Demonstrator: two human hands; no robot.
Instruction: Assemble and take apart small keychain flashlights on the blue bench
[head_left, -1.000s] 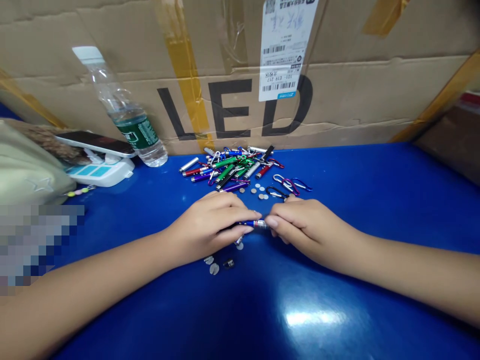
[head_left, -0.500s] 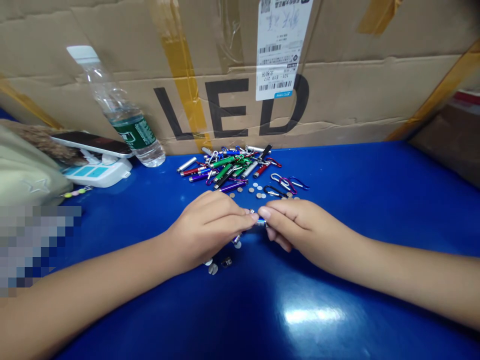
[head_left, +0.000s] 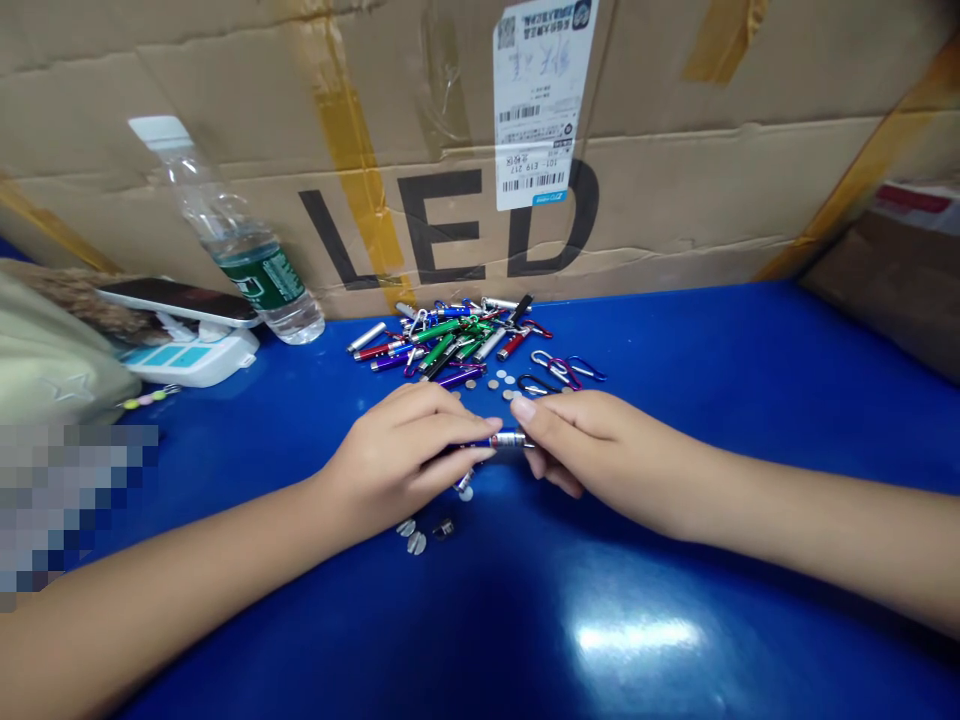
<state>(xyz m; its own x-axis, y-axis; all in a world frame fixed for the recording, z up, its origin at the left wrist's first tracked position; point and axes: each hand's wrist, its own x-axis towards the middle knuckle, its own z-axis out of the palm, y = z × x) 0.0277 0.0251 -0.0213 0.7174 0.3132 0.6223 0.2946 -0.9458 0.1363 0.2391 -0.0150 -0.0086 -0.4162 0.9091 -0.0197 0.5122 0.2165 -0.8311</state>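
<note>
My left hand [head_left: 409, 450] and my right hand [head_left: 592, 440] meet fingertip to fingertip over the blue table [head_left: 675, 380]. Between them they grip a small blue keychain flashlight [head_left: 504, 439] with a silver end; both hands are closed on it. Behind the hands lies a pile of coloured mini flashlights [head_left: 450, 338], with loose carabiner clips [head_left: 559, 368] and button cell batteries [head_left: 501, 382] beside it. A few small caps and discs [head_left: 420, 530] lie under my left hand.
A large cardboard box [head_left: 675, 190] marked LED walls off the back of the table. At the left stand a water bottle [head_left: 240, 250], a phone [head_left: 176, 298] on a white power strip [head_left: 195, 355], and a beige bag [head_left: 45, 360].
Both hands stay closed on the little flashlight; the fingers have shifted slightly around it. The view has drifted a little, so everything sits slightly left of before.
</note>
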